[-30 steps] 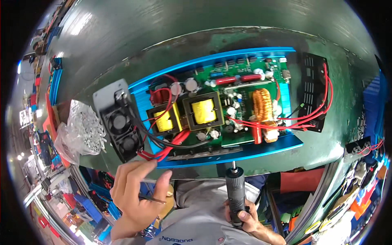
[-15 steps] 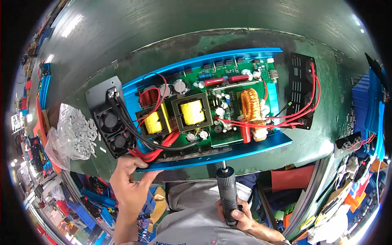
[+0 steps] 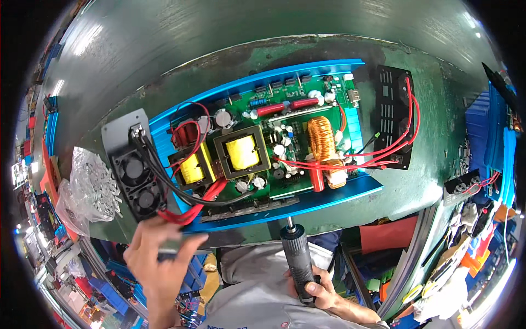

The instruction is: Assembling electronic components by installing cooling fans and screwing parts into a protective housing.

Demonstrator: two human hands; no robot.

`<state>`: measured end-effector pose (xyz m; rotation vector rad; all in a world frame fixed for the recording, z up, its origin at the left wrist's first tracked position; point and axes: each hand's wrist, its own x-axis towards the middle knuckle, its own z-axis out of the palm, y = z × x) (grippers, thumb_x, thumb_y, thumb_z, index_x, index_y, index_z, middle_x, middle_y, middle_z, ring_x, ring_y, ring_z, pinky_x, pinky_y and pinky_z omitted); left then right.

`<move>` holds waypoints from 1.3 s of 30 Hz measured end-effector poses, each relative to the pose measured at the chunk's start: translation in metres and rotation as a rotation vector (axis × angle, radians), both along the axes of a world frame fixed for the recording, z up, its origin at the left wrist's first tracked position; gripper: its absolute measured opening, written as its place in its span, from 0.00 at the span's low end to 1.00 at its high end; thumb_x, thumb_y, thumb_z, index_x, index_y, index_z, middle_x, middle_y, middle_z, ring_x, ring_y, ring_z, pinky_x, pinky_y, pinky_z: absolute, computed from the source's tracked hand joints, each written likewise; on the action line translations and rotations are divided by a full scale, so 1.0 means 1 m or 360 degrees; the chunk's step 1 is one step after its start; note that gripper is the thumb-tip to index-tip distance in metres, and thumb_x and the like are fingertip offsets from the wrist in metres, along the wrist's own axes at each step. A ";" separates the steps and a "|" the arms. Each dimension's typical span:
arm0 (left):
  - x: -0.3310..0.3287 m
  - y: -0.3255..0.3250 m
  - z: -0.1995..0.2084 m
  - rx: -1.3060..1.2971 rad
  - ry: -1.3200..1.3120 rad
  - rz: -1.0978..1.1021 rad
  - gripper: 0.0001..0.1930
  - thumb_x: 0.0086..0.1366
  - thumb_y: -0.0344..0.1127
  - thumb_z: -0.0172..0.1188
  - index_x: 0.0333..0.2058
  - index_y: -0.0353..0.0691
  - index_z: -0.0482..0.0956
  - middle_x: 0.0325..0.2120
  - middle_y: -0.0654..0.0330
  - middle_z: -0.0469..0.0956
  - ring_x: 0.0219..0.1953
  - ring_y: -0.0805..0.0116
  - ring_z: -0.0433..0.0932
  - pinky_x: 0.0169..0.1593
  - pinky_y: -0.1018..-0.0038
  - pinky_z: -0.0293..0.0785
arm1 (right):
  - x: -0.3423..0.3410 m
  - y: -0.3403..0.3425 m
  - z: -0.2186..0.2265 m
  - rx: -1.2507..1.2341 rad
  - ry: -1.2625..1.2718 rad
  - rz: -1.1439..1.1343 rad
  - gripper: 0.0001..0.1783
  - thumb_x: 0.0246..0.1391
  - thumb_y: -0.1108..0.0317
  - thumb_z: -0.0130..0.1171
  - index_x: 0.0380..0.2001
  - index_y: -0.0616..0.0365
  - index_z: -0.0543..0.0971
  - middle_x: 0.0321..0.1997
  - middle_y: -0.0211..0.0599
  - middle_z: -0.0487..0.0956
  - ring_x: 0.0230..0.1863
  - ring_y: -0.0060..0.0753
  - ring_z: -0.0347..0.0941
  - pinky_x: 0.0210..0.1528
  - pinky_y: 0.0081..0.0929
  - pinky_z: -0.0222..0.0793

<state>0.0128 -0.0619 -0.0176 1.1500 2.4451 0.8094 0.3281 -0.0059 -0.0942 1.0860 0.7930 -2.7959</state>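
Observation:
A blue metal housing (image 3: 307, 206) lies lengthwise on the bench, its open top showing a green circuit board (image 3: 235, 101). Two yellow-wound transformers (image 3: 242, 153) and a copper toroid coil (image 3: 321, 138) stand on that board. At its left end a black fan panel (image 3: 121, 154) hangs on thick black and red cables (image 3: 183, 215). My left hand (image 3: 156, 266) is off the housing, just below the near left corner, thumb and fingers spread and slightly blurred. My right hand (image 3: 324, 291) grips a black electric screwdriver (image 3: 297, 255), its bit pointing up at the housing's near side wall; whether they touch I cannot tell.
A clear plastic bag (image 3: 82, 189) of small metal pieces lies left of the fan panel. On the right sits a slotted black end panel (image 3: 388, 118) joined by red wires (image 3: 419, 112). Blue housings (image 3: 496, 148) are stacked at the far right. The green bench (image 3: 413, 203) ends close to me.
My left hand has let go of the housing's near left corner and drawn back down and left. The housing and both panels appear slightly further left, along with the screwdriver.

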 end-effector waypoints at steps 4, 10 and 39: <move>0.015 0.054 0.018 0.0136 0.0481 -0.0723 0.23 0.41 0.38 0.83 0.36 0.41 0.83 0.29 0.64 0.80 0.27 0.66 0.76 0.28 0.74 0.71 | 0.008 -0.002 -0.007 -0.0045 0.0050 -0.0034 0.40 0.59 0.39 0.56 0.59 0.66 0.70 0.34 0.35 0.78 0.34 0.24 0.71 0.39 0.24 0.65; 0.030 0.076 -0.008 0.0047 0.0761 -0.1040 0.20 0.50 0.35 0.68 0.44 0.41 0.85 0.36 0.66 0.81 0.27 0.70 0.72 0.26 0.79 0.68 | 0.004 0.001 -0.003 -0.0367 0.0100 -0.0049 0.62 0.53 0.15 0.32 0.59 0.69 0.71 0.34 0.37 0.78 0.34 0.24 0.72 0.37 0.23 0.65; 0.000 -0.005 -0.008 0.0801 0.0711 0.0039 0.08 0.60 0.26 0.66 0.38 0.41 0.83 0.35 0.60 0.82 0.30 0.68 0.78 0.32 0.74 0.74 | 0.024 -0.007 -0.019 0.0820 -0.0638 -0.0718 0.49 0.62 0.24 0.31 0.51 0.65 0.73 0.21 0.34 0.73 0.19 0.25 0.68 0.21 0.21 0.60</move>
